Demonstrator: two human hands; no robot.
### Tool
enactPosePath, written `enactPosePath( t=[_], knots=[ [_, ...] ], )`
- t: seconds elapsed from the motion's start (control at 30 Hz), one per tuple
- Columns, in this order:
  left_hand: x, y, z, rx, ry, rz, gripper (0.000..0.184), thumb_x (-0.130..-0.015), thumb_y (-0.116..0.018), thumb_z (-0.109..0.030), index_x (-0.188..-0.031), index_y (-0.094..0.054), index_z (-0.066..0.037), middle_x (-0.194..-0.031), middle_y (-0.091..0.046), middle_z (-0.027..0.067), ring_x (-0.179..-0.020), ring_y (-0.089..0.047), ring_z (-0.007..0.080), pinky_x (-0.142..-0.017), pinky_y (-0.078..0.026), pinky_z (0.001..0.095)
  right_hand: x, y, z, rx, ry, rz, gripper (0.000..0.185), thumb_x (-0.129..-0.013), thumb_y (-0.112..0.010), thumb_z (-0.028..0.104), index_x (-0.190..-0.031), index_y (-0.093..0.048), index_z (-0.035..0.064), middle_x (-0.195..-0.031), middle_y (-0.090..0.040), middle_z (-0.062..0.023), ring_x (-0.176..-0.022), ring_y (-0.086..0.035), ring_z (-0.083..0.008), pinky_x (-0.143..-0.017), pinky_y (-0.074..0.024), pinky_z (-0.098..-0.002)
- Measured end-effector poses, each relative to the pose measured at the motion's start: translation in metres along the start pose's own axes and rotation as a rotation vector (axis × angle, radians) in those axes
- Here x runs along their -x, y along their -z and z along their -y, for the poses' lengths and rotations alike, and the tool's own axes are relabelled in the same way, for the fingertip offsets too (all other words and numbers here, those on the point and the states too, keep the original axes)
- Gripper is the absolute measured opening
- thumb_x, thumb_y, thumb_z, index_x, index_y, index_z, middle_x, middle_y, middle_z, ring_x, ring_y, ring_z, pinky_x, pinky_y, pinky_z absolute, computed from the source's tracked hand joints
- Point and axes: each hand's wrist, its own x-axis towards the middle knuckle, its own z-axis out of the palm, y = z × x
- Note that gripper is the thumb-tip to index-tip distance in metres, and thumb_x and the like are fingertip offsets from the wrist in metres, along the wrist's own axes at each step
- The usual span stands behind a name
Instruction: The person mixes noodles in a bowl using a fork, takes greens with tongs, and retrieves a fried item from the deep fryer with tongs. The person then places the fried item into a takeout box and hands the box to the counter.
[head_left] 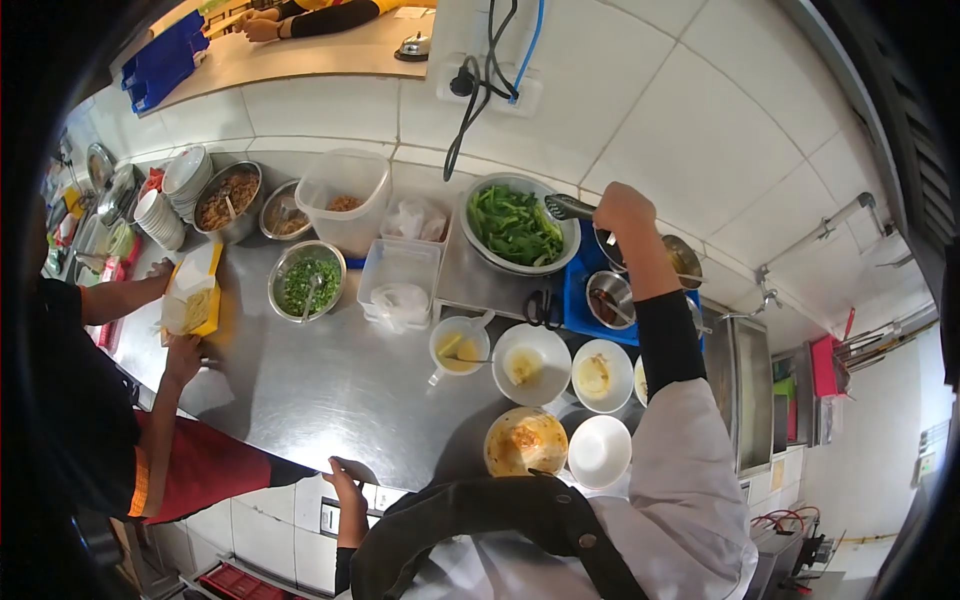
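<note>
My right hand (625, 212) is closed round the handle of dark tongs (570, 207), whose head reaches the right rim of a steel bowl of green leafy vegetables (515, 225). Low in the view, my left hand (347, 488) is at the front edge of the steel counter (290, 390), fingers apart, with nothing seen in it. Below the greens stand a white jug with yellow liquid and a spoon (460, 345), white bowls with yellowish contents (532, 365) (603, 376), a bowl with orange-brown residue (525, 442) and a plain white bowl (600, 452).
A blue tray (578, 318) holds steel pots on the right. Chopped greens (306, 283), plastic tubs (400, 270) and stacked bowls (187, 172) stand to the left. A co-worker's hands hold a yellow box (205, 290). Cables (480, 100) hang on the wall; a sink (752, 390) is far right.
</note>
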Motion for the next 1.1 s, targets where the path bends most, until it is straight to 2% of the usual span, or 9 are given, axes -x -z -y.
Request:
enactPosePath(
  t=[0.07, 0.17, 0.27, 0.3, 0.53, 0.7, 0.9, 1.0, 1.1],
  knots=[
    [0.001, 0.001, -0.002, -0.013, 0.007, 0.001, 0.078, -0.088, -0.046, -0.056, -0.143, -0.005, -0.018, -0.142, -0.028, 0.0145, -0.126, -0.035, 0.0307, -0.095, -0.033, 0.0539, 0.006, 0.011, -0.005, -0.033, 0.012, 0.018, 0.031, -0.063, -0.076, 0.021, -0.088, -0.070, 0.0041, -0.094, -0.068, -0.0149, -0.094, -0.065, -0.0298, -0.076, -0.0523, -0.0385],
    [0.001, 0.002, -0.003, -0.037, 0.022, 0.015, 0.082, -0.088, -0.046, -0.057, -0.143, 0.000, -0.018, -0.144, -0.025, 0.0146, -0.128, -0.033, 0.0311, -0.096, -0.031, 0.0545, 0.006, 0.004, -0.003, 0.007, 0.020, 0.084, 0.034, -0.063, -0.076, 0.021, -0.091, -0.069, 0.0044, -0.096, -0.068, -0.0151, -0.095, -0.064, -0.0296, -0.078, -0.0521, -0.0378],
    [0.004, 0.000, -0.004, -0.027, 0.018, 0.029, 0.086, -0.087, -0.047, -0.058, -0.144, 0.004, -0.018, -0.146, -0.023, 0.0148, -0.129, -0.032, 0.0315, -0.098, -0.030, 0.0549, -0.005, -0.030, 0.003, 0.025, 0.027, 0.037, 0.033, -0.066, -0.073, 0.021, -0.094, -0.069, 0.0042, -0.099, -0.067, -0.0159, -0.096, -0.064, -0.0296, -0.078, -0.0519, -0.0382],
    [0.007, 0.000, -0.006, -0.027, 0.014, 0.035, 0.087, -0.087, -0.047, -0.058, -0.144, 0.005, -0.018, -0.146, -0.022, 0.0148, -0.129, -0.031, 0.0317, -0.098, -0.029, 0.0550, -0.010, -0.043, 0.005, 0.025, 0.035, -0.008, 0.029, -0.070, -0.067, 0.017, -0.096, -0.068, 0.0043, -0.101, -0.066, -0.0162, -0.096, -0.064, -0.0297, -0.079, -0.0518, -0.0385],
    [0.004, 0.002, -0.005, -0.049, 0.004, 0.036, 0.087, -0.087, -0.047, -0.058, -0.144, 0.006, -0.018, -0.147, -0.020, 0.0154, -0.130, -0.031, 0.0329, -0.099, -0.028, 0.0551, 0.008, -0.041, 0.006, 0.037, 0.043, -0.069, 0.022, -0.074, -0.061, 0.014, -0.093, -0.068, 0.0057, -0.100, -0.066, -0.0170, -0.096, -0.064, -0.0302, -0.080, -0.0516, -0.0378],
    [0.004, 0.002, -0.005, -0.042, -0.014, 0.049, 0.080, -0.089, -0.046, -0.054, -0.143, 0.000, -0.016, -0.145, -0.023, 0.0155, -0.126, -0.033, 0.0329, -0.097, -0.030, 0.0554, 0.008, -0.023, -0.015, -0.022, 0.020, -0.134, 0.023, -0.075, -0.058, 0.015, -0.093, -0.067, 0.0048, -0.099, -0.066, -0.0170, -0.094, -0.064, -0.0315, -0.079, -0.0516, -0.0394],
    [0.015, -0.002, -0.012, -0.038, -0.044, 0.061, 0.075, -0.091, -0.045, -0.051, -0.142, -0.004, -0.015, -0.143, -0.025, 0.0155, -0.125, -0.034, 0.0325, -0.096, -0.031, 0.0556, 0.004, -0.011, -0.006, -0.124, 0.252, -0.129, 0.026, -0.072, -0.058, 0.015, -0.093, -0.065, 0.0003, -0.097, -0.065, -0.0215, -0.094, -0.063, -0.0347, -0.080, -0.0507, -0.0417],
    [-0.019, 0.007, 0.011, -0.042, -0.080, 0.047, 0.075, -0.090, -0.046, -0.051, -0.142, -0.004, -0.016, -0.143, -0.025, 0.0155, -0.127, -0.033, 0.0323, -0.096, -0.031, 0.0562, -0.013, -0.029, 0.014, -0.160, 0.238, -0.094, 0.020, -0.064, -0.073, 0.024, -0.077, -0.071, 0.0085, -0.093, -0.067, -0.0144, -0.086, -0.063, -0.0323, -0.073, -0.0509, -0.0409],
    [-0.014, 0.007, 0.007, -0.032, -0.053, 0.041, 0.078, -0.090, -0.046, -0.052, -0.142, -0.002, -0.015, -0.144, -0.024, 0.0159, -0.128, -0.031, 0.0323, -0.097, -0.030, 0.0559, -0.003, -0.024, 0.042, -0.165, 0.242, -0.017, 0.028, -0.071, -0.061, 0.017, -0.094, -0.066, 0.0009, -0.101, -0.065, -0.0194, -0.097, -0.062, -0.0331, -0.082, -0.0503, -0.0406]
  ],
)
